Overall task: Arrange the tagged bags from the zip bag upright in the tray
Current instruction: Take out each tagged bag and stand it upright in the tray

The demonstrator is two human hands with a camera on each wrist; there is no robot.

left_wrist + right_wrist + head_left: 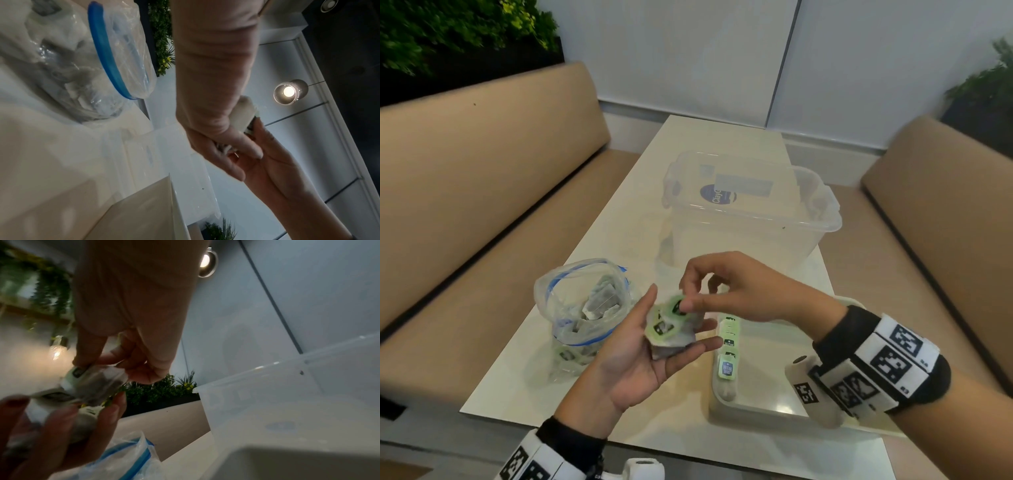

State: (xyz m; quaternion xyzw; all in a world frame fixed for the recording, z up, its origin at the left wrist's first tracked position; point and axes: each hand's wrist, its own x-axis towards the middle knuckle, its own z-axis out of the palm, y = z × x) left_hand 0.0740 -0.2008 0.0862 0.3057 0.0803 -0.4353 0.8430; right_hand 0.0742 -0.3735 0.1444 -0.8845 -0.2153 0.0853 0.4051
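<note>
My left hand is palm up over the table and holds a small bundle of tagged bags, grey pouches with green tags. My right hand reaches in from the right and pinches the green tag of the top bag; the right wrist view shows that bag lifting off the bundle. The open zip bag with a blue seal stands left of my hands with more bags inside. A pale tray lies right of my hands, with a row of tagged bags standing along its left wall.
A large clear plastic bin stands behind the hands on the white table. Tan bench seats run along both sides. Plants fill the far corners. The table's near edge lies just beyond my wrists.
</note>
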